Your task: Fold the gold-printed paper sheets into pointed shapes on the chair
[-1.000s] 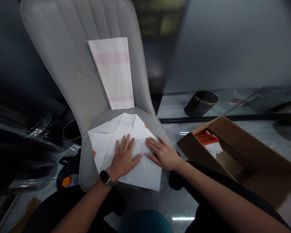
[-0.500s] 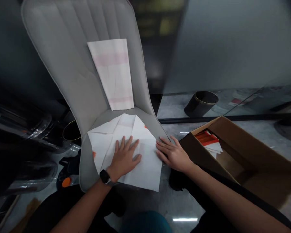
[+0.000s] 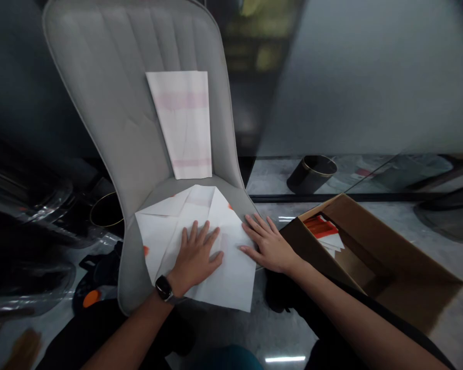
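Observation:
A large white sheet of paper (image 3: 231, 267), with creases and folded-in corners, lies on the seat of a grey chair (image 3: 111, 92). My left hand (image 3: 196, 257), a dark watch at its wrist, rests flat and spread on the middle of the sheet. At the sheet's right edge my right hand (image 3: 269, 244) lies with fingers stretched out, the tips touching the paper. Small orange-red marks show at the sheet's edges. Against the chair's backrest leans a narrow folded white paper (image 3: 187, 123) with faint pink bands.
An open cardboard box (image 3: 393, 246) stands on the floor at the right, holding red-and-white folded papers (image 3: 324, 234). Behind it is a black bin (image 3: 312, 176) by a glass panel. Another dark bin (image 3: 107, 209) stands left of the chair, near an orange cap (image 3: 91, 298).
My right hand has shifted slightly left onto the sheet's edge, its fingers a little more spread. My left hand stays in place on the paper. The view has tilted slightly.

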`<control>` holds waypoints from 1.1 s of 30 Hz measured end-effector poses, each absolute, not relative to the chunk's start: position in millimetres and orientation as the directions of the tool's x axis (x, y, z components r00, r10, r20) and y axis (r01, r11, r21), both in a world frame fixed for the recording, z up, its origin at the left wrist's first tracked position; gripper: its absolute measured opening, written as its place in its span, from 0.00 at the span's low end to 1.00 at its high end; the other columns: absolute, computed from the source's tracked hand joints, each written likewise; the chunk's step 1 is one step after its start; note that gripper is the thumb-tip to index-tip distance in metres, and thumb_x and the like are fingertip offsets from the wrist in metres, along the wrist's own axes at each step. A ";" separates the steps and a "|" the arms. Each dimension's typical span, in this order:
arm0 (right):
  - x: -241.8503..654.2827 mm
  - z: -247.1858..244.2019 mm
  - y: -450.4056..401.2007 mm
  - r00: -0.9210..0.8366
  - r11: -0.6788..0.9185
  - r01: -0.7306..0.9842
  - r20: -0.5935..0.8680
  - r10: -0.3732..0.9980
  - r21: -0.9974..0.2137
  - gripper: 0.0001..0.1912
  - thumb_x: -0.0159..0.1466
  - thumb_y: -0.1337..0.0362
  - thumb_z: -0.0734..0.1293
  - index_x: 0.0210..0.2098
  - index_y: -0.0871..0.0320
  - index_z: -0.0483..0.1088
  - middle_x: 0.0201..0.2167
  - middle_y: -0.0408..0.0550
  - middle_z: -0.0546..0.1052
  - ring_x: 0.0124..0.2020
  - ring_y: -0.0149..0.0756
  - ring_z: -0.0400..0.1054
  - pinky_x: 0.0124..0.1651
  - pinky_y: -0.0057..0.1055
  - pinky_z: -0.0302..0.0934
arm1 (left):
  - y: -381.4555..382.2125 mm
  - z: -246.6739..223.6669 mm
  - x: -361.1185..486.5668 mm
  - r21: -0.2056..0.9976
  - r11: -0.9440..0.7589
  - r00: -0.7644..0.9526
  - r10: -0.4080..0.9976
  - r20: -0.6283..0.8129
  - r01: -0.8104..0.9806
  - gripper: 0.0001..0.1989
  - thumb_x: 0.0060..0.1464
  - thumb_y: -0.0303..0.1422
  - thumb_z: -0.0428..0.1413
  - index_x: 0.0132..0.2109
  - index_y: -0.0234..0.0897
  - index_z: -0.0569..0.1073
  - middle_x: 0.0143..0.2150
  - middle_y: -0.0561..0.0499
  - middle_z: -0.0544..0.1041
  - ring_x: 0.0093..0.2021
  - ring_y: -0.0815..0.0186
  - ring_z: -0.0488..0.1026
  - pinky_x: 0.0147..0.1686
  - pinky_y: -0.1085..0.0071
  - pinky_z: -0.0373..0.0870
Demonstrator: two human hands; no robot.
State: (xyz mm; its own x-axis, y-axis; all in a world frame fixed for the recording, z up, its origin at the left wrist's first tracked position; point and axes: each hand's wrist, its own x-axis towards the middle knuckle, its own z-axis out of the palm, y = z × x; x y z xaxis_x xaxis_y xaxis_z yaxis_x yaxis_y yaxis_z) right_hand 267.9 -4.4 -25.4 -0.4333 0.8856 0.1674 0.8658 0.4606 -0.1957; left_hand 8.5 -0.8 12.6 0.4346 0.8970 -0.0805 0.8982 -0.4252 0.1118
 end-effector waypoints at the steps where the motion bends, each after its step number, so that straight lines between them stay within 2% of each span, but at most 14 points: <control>1: 265.5 -23.4 -0.3 -0.431 0.455 0.867 0.152 0.889 -0.202 0.35 0.72 0.44 0.61 0.70 0.59 0.61 0.73 0.59 0.57 0.75 0.56 0.46 0.72 0.62 0.44 | -0.6 11.1 8.0 0.114 -0.430 0.439 0.896 -0.066 0.895 0.32 0.64 0.44 0.54 0.72 0.43 0.62 0.76 0.42 0.55 0.75 0.36 0.46 0.69 0.34 0.46; 8: 251.2 -21.3 25.3 -0.413 0.426 0.877 0.106 0.905 -0.222 0.36 0.72 0.44 0.60 0.72 0.55 0.57 0.73 0.56 0.58 0.74 0.53 0.47 0.72 0.61 0.45 | 0.1 9.6 9.1 0.143 -0.429 0.438 0.898 -0.037 0.892 0.31 0.61 0.42 0.56 0.70 0.41 0.65 0.74 0.40 0.58 0.74 0.34 0.49 0.67 0.33 0.49; 13: 238.5 -21.7 44.8 -0.402 0.410 0.885 0.082 0.912 -0.220 0.37 0.72 0.42 0.58 0.72 0.57 0.56 0.74 0.57 0.56 0.75 0.53 0.46 0.73 0.60 0.45 | -0.3 11.7 8.8 0.167 -0.426 0.440 0.896 -0.057 0.889 0.32 0.61 0.44 0.56 0.70 0.40 0.65 0.74 0.39 0.59 0.73 0.33 0.49 0.67 0.32 0.49; 19: 221.6 -24.3 65.0 -0.360 0.375 0.900 0.104 0.927 -0.222 0.37 0.72 0.40 0.56 0.70 0.58 0.62 0.73 0.58 0.58 0.74 0.53 0.49 0.72 0.58 0.46 | 1.0 16.1 6.0 0.183 -0.425 0.447 0.889 -0.097 0.886 0.33 0.61 0.45 0.56 0.70 0.42 0.65 0.74 0.40 0.59 0.73 0.33 0.50 0.66 0.32 0.50; 27: 211.0 -23.9 96.4 -0.355 0.363 0.902 0.075 0.932 -0.236 0.38 0.72 0.38 0.53 0.69 0.58 0.62 0.73 0.58 0.59 0.74 0.54 0.49 0.72 0.57 0.46 | 0.6 7.9 2.0 0.217 -0.424 0.444 0.894 -0.053 0.880 0.33 0.62 0.48 0.54 0.70 0.43 0.64 0.74 0.41 0.58 0.74 0.35 0.49 0.67 0.33 0.48; 33: 197.4 -24.4 123.2 -0.358 0.376 0.899 0.118 0.926 -0.224 0.37 0.72 0.37 0.52 0.68 0.54 0.64 0.72 0.58 0.60 0.74 0.55 0.50 0.70 0.58 0.47 | -0.3 1.8 0.8 0.236 -0.425 0.441 0.897 -0.019 0.874 0.32 0.62 0.50 0.54 0.69 0.44 0.65 0.74 0.42 0.59 0.74 0.35 0.49 0.67 0.31 0.48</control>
